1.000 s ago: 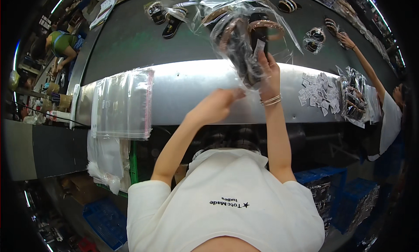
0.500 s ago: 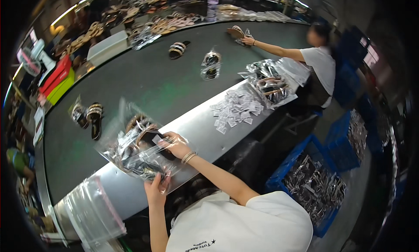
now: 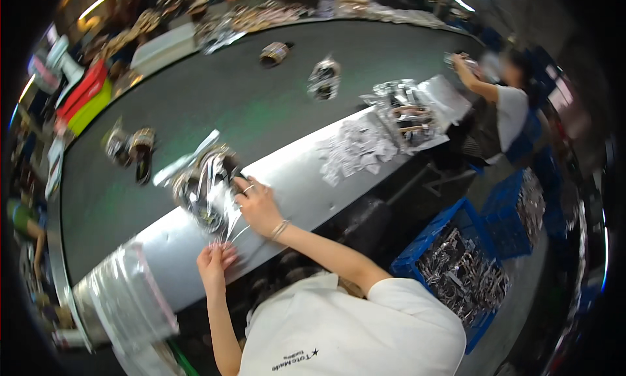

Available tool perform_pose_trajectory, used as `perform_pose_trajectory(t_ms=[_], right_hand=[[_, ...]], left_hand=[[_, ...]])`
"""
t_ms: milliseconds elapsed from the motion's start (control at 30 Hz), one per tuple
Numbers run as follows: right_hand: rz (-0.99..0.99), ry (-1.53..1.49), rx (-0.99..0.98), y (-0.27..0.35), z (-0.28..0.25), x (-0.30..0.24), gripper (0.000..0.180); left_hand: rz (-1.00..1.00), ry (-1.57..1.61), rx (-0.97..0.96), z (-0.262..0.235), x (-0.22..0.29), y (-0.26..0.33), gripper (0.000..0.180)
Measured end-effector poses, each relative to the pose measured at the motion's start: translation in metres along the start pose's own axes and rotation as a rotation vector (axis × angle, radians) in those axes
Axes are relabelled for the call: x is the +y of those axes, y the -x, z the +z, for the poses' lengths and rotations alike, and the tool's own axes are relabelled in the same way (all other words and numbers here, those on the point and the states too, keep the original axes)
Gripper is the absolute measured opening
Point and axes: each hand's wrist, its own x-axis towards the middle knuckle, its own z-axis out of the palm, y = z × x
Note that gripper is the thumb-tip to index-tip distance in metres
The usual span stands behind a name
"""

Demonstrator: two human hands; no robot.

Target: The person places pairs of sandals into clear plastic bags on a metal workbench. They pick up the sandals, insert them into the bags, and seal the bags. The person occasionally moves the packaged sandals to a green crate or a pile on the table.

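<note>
A worker in a white T-shirt (image 3: 352, 330) leaned over the pale steel ledge (image 3: 293, 180) of a packing line, with the left hand (image 3: 215, 264) at the ledge's near edge, fingers pinched narrowly on the open mouth of a clear plastic bag (image 3: 207, 193). The right hand (image 3: 257, 203), wearing a ring and a thin bracelet, lay spread and fairly flat over the bag's upper side, pressing it down where ledge met the dark conveyor belt (image 3: 215, 102). Inside the bag sat what looked like a pair of dark sandals, so the filling appeared done; the mouth seemed still unsealed, and the bag had not been let go onto the belt. Whether the left fingers gripped the film fully or only touched it could not be told through the blur. To the worker's left a stack of empty clear bags (image 3: 127, 301) waited on the ledge. Further along it lay a scatter of small white packets (image 3: 355, 151), then a heap of bagged footwear (image 3: 404, 112) beside a second person in white (image 3: 508, 109), whose hand reached to the belt. Out on the belt rode loose bagged pairs (image 3: 130, 148), others (image 3: 324, 76) farther off. Blue crates (image 3: 456, 265) of packed goods stood on the floor below.
</note>
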Motion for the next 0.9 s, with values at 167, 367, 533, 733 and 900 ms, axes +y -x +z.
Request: perform_pose_trajectory(t_ms=[167, 367, 533, 733, 900], right_hand=[[-0.194, -0.31, -0.226, 0.028, -0.027, -0.068, 0.026], [-0.405, -0.505, -0.38, 0.032, -0.017, -0.091, 0.019], [-0.287, -0.448, -0.463, 0.027, -0.058, -0.073, 0.021], [-0.403, -0.436, -0.384, 0.043, -0.02, -0.09, 0.013], [-0.526, -0.357, -0.416, 0.08, -0.083, -0.071, 0.015]], left_hand=[[-0.069, -0.124, 0.022, -0.017, 0.015, 0.032, 0.033], [0.102, -0.044, 0.062, -0.015, 0.012, 0.048, 0.031], [0.036, -0.023, 0.153, -0.016, -0.005, 0.057, 0.029], [0.209, 0.041, 0.193, -0.013, -0.014, 0.055, 0.029], [0.065, 0.055, 0.191, -0.011, -0.02, 0.07, 0.028]])
